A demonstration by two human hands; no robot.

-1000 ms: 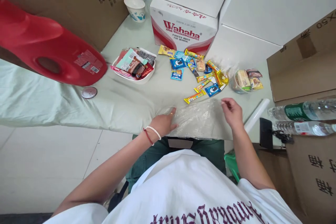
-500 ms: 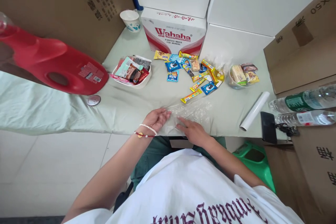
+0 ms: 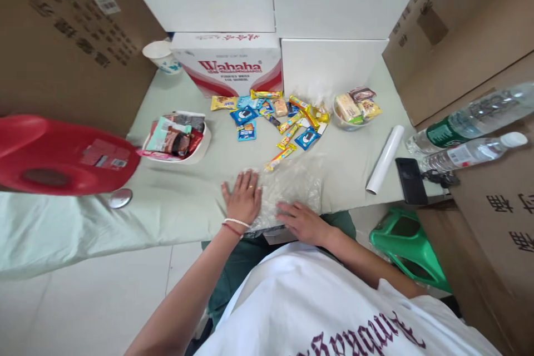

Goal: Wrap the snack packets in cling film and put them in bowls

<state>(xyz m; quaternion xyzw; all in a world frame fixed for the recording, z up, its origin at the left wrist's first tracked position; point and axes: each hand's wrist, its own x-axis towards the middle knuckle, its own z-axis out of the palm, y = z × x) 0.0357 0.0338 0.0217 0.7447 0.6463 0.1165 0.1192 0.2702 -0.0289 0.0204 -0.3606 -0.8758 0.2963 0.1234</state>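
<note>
A sheet of clear plastic film (image 3: 292,186) lies on the pale green cloth at the table's near edge. My left hand (image 3: 242,197) rests flat on the film's left edge, fingers spread, a ring and bead bracelets on it. My right hand (image 3: 301,221) lies on the film's near edge with fingers stretched toward the left. Neither hand holds anything. A scatter of small snack packets (image 3: 277,117) lies just beyond the film.
A white bowl of packets (image 3: 199,150) sits to the left, a clear bowl of snacks (image 3: 348,122) to the right. A white roll (image 3: 384,159), a black phone (image 3: 411,181) and water bottles (image 3: 467,122) lie at right. A red jug (image 3: 58,156), cardboard boxes and a Wahaha box (image 3: 227,64) surround the table.
My right hand came from the film's far right corner to its near edge. My left hand turned palm down and spread flat. The film looks smoother; the camera tilted up.
</note>
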